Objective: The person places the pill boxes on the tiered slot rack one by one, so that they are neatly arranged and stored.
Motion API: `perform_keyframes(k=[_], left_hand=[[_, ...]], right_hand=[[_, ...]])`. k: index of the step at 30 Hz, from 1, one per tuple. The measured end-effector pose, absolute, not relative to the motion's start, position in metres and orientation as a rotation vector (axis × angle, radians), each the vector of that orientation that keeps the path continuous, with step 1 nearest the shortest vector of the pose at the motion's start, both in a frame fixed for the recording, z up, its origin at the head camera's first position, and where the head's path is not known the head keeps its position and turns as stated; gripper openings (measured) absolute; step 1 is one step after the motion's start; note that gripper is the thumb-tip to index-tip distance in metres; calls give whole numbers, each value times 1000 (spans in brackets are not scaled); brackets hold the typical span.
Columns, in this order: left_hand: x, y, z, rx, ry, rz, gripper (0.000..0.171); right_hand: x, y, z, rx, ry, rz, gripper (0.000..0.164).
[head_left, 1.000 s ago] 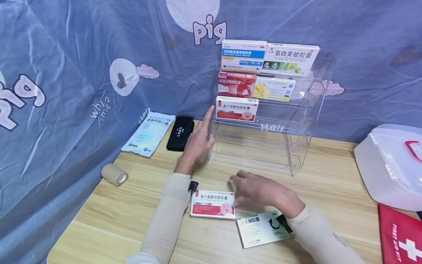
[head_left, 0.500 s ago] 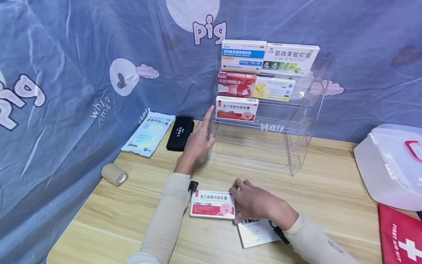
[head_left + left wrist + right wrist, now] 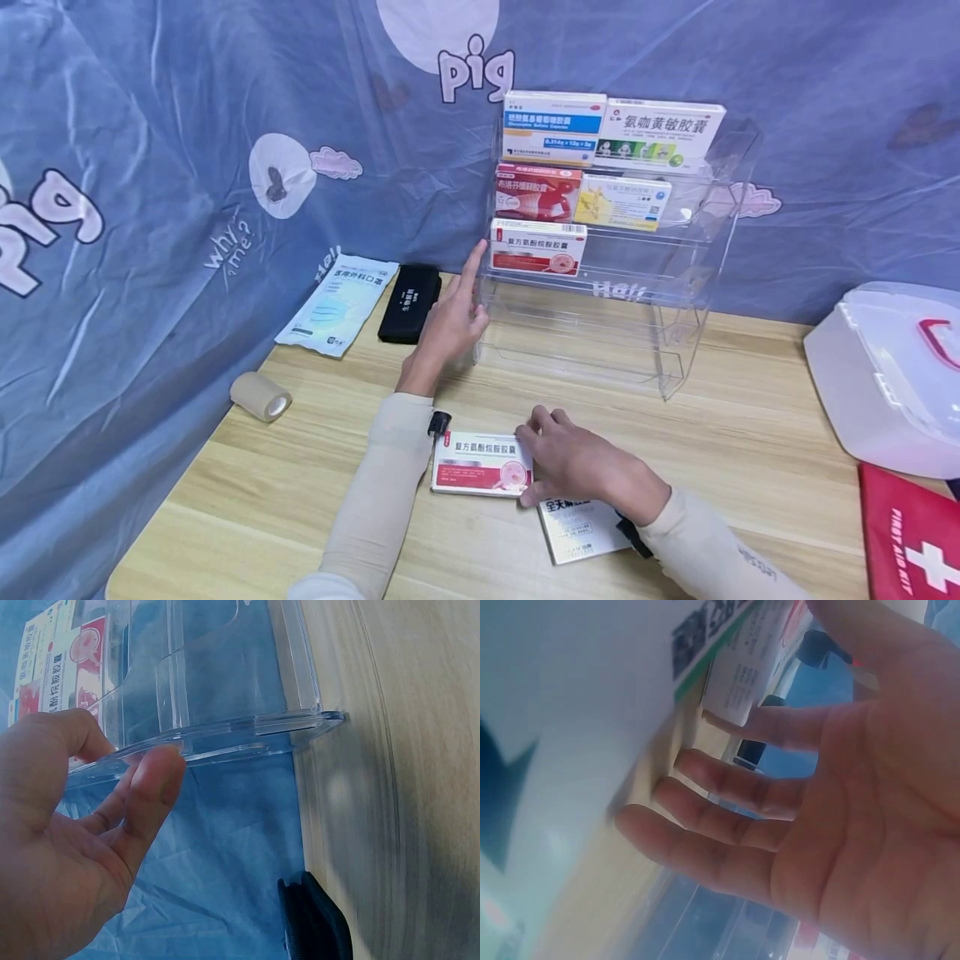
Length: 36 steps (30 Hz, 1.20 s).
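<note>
In the head view my left hand (image 3: 452, 323) is at the left side of the clear display rack (image 3: 682, 337), index finger stretched upward. The left wrist view shows its thumb and fingers about the rack's edge (image 3: 255, 727), holding it. My right hand (image 3: 581, 458) holds the right end of a red-and-white medicine box (image 3: 480, 464) lying on the table, thumb and index finger at its opposite long edges. Its other fingers (image 3: 712, 859) are spread loosely in the right wrist view. Under this hand lies a pale green medicine box (image 3: 581, 533), partly hidden.
Several medicine boxes stand on the rack, including a matching red-and-white box (image 3: 537, 247). A mask packet (image 3: 337, 306), black case (image 3: 409, 304) and bandage roll (image 3: 260, 396) lie to the left. A white bin (image 3: 885, 375) and red first aid pouch (image 3: 911, 533) are at right.
My right hand has moved down and left onto the end of the red-and-white medicine box, now covering more of the green one. The left hand has stayed at the rack.
</note>
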<state>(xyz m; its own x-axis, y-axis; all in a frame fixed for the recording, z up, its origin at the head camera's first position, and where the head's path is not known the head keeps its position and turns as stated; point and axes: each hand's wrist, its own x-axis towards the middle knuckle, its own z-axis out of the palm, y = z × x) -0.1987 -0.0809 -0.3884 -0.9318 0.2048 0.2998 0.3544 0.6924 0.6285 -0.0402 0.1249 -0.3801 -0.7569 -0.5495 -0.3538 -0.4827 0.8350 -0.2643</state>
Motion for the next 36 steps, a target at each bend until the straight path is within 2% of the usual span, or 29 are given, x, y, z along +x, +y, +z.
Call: perform_keyframes(k=[6, 15, 18, 26, 36], left_hand=[[-198, -81, -388, -446, -2697, -1075, 115], [-197, -81, -388, -453, -2696, -1079, 114], [-197, -81, -387, -457, -2688, -1078, 114], [-197, -81, -386, -452, -2698, -1078, 114], [-197, -81, -386, -434, -2707, -1072, 114]], right_hand=[[-41, 122, -380, -750, 2610, -181, 83], [-45, 121, -382, -692, 2627, -176, 99], [-48, 123, -381, -659, 2625, -214, 98], [-54, 130, -377, -523, 2586, -365, 66], [-58, 140, -379, -573, 2511, -624, 41]])
